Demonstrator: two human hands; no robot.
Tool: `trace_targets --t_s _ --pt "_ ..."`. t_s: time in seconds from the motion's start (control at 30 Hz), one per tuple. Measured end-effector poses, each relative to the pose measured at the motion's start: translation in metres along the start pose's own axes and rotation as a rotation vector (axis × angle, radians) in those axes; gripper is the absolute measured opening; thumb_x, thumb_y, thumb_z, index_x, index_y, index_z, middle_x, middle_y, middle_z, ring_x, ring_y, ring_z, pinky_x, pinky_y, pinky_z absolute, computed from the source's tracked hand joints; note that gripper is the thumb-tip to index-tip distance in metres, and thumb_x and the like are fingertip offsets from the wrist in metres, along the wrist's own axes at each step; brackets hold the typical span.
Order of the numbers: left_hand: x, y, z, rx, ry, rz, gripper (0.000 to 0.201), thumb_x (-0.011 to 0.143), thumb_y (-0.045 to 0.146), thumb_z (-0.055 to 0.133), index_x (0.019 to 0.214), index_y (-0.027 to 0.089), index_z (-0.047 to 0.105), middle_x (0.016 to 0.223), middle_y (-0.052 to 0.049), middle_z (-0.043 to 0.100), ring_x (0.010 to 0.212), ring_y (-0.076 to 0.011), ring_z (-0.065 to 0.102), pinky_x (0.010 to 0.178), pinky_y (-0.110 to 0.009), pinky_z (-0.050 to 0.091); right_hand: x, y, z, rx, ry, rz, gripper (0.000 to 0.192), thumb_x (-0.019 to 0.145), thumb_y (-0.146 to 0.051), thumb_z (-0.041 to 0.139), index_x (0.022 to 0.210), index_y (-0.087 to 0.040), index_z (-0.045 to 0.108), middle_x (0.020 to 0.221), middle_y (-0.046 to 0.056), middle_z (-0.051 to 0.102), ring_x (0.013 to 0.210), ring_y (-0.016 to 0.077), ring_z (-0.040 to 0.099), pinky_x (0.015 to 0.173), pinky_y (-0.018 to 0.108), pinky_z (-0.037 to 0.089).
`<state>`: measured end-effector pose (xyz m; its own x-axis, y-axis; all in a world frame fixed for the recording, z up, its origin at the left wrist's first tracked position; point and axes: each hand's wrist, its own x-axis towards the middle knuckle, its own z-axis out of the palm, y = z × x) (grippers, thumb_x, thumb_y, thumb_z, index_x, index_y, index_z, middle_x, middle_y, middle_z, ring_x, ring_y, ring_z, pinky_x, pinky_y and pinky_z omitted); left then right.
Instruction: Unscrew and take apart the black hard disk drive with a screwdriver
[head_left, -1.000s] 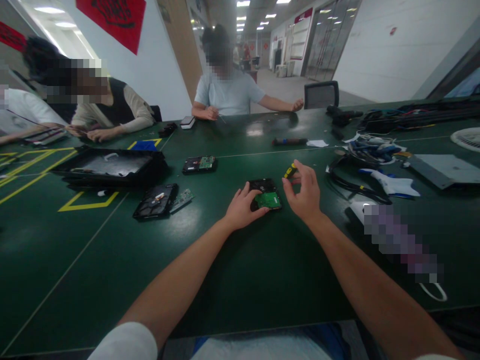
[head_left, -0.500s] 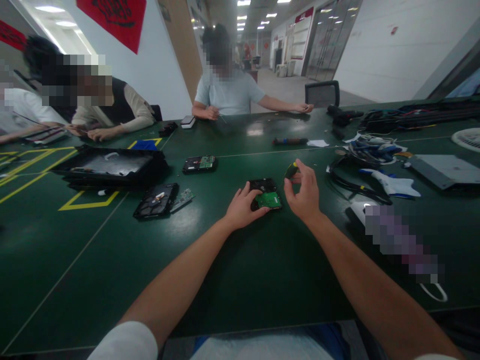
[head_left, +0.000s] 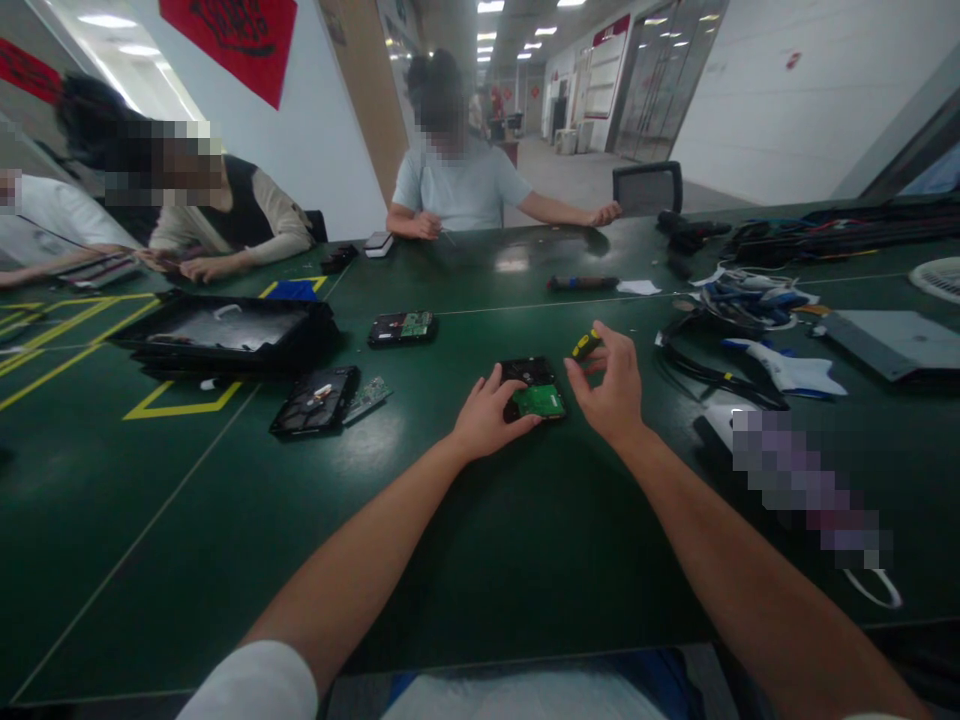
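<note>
Across the dark green desk [head_left: 225,520], marked with yellow tape lines at ten o'clock, other people sit working along the far edge at eleven and twelve o'clock. A black open tray [head_left: 217,335] lies at ten o'clock, with an opened drive [head_left: 315,402] just beside it and another drive [head_left: 401,328] a little beyond; a tangle of cables and tools [head_left: 739,305] spreads at two o'clock. Near the middle, at twelve o'clock from the wearer, sits the hard drive [head_left: 534,390], a black body lying flat with its green circuit board facing up. The left hand [head_left: 484,420] rests on the drive's near left side, fingers spread and pressing it down rather than closed round it. The right hand [head_left: 611,385] is closed on a screwdriver [head_left: 585,345] with a yellow and black handle, pinched at the fingertips just to the right of the drive; its tip is hidden behind the hand. To my eye, the work goes best if the left hand pins the drive flat so it cannot spin, and the driver stands square over the screw, pressed lightly while the fingers turn it.
</note>
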<state>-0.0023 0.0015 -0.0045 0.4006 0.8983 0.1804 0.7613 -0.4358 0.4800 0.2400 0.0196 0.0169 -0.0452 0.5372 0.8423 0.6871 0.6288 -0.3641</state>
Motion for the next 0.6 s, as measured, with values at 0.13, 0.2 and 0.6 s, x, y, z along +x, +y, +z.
trace_targets --t_s 0.13,0.2,0.6 --pt "-0.0003 -0.0008 0.0003 -0.007 0.001 0.000 0.068 0.095 0.069 0.066 0.148 0.026 0.060 0.175 -0.019 0.038 0.170 -0.0334 0.018 0.135 -0.060 0.023 0.0005 -0.0013 -0.0006 0.009 -0.007 -0.025 0.067 0.103 -0.031 0.060 0.166 -0.029 0.035 0.145 0.016 0.057 0.097 0.0241 0.071 0.078 0.043 0.070" --pt "-0.0004 -0.0006 0.0004 -0.010 -0.001 -0.001 0.069 0.095 0.069 0.067 0.149 0.026 0.060 0.176 -0.019 0.035 0.170 -0.0339 0.017 0.135 -0.060 0.023 0.0007 -0.0017 -0.0006 0.006 -0.004 -0.024 0.067 0.103 -0.030 0.060 0.165 -0.029 0.036 0.144 0.016 0.057 0.096 0.0234 0.071 0.077 0.042 0.070" --pt "-0.0001 -0.0014 0.0011 0.005 -0.007 0.001 0.072 0.095 0.070 0.065 0.154 0.028 0.058 0.177 -0.017 0.036 0.170 -0.0346 0.016 0.135 -0.060 0.022 -0.0002 -0.0001 -0.0008 -0.010 -0.009 0.010 0.066 0.101 -0.032 0.063 0.163 -0.028 0.038 0.143 0.016 0.057 0.094 0.0224 0.070 0.076 0.042 0.070"
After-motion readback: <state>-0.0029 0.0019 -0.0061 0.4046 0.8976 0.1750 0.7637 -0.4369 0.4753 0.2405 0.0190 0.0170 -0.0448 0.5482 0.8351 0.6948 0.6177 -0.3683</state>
